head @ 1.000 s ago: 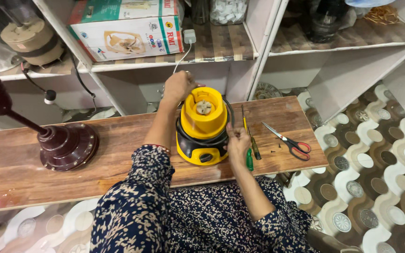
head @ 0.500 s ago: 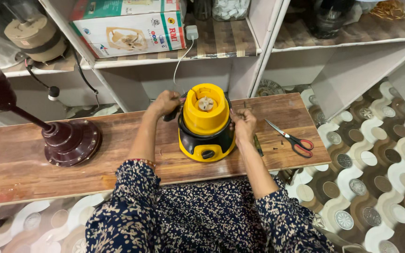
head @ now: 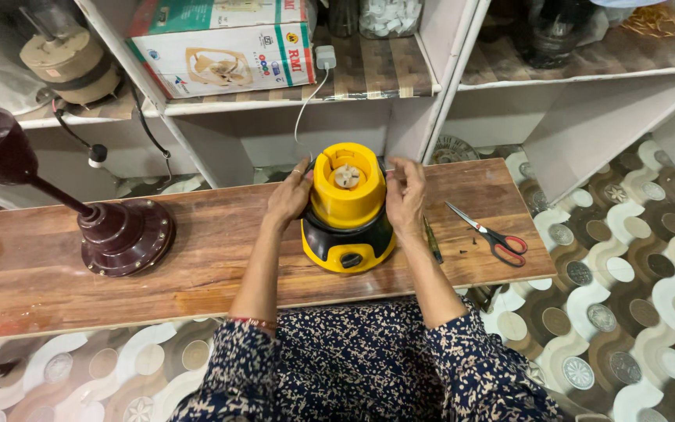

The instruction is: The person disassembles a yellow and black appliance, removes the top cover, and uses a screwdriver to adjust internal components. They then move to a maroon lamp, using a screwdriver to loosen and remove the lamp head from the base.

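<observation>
Two hands flank a yellow and black mixer base (head: 348, 209), one on each side of its yellow upper part. Left hand (head: 289, 198) presses its fingers against the left flank, and right hand (head: 405, 193) lies with curled fingers against the right flank; each grip is an open-palmed hold on the mixer base, neither clenched into a fist. Its top shows a pale coupling in a round recess, and a black knob faces the near edge. It stands upright on the wooden table (head: 220, 258), about midway along it and closer to the far edge. Just right of the right forearm lies a green-handled screwdriver (head: 432, 241), and farther right a pair of scissors (head: 492, 236) with red and black handles (blades pointing toward the far left). Well to the left stands a dark maroon fan base (head: 125, 236). Beyond the table, white shelves (head: 369, 94) carry a cardboard box (head: 224, 47).
</observation>
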